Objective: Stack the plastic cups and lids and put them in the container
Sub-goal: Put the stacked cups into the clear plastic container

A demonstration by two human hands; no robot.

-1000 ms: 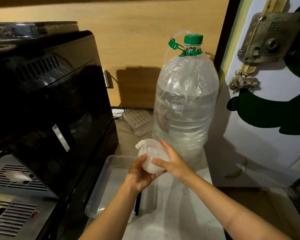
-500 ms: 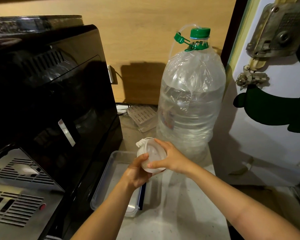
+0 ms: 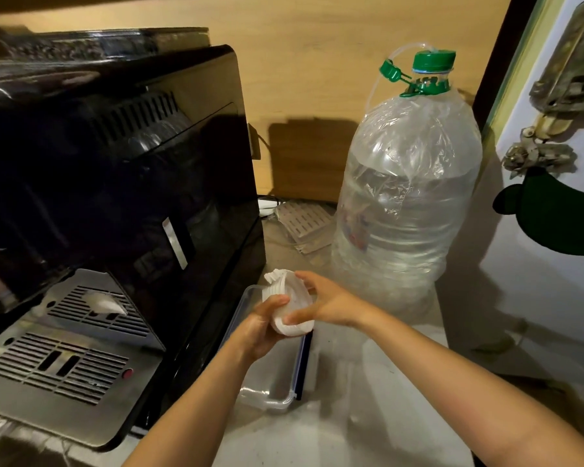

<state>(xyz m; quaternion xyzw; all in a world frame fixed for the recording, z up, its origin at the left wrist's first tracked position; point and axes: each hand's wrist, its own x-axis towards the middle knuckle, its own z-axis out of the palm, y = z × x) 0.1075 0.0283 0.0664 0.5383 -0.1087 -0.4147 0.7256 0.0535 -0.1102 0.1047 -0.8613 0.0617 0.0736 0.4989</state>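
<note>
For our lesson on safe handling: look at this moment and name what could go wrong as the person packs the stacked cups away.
1. The stack of cups and lids is held tilted in mid-air between the left hand and right hand; a loose grip could let pieces slide apart.
2. The container sits partly under the forearms, near the coffee machine, leaving little room to lower the stack.
</note>
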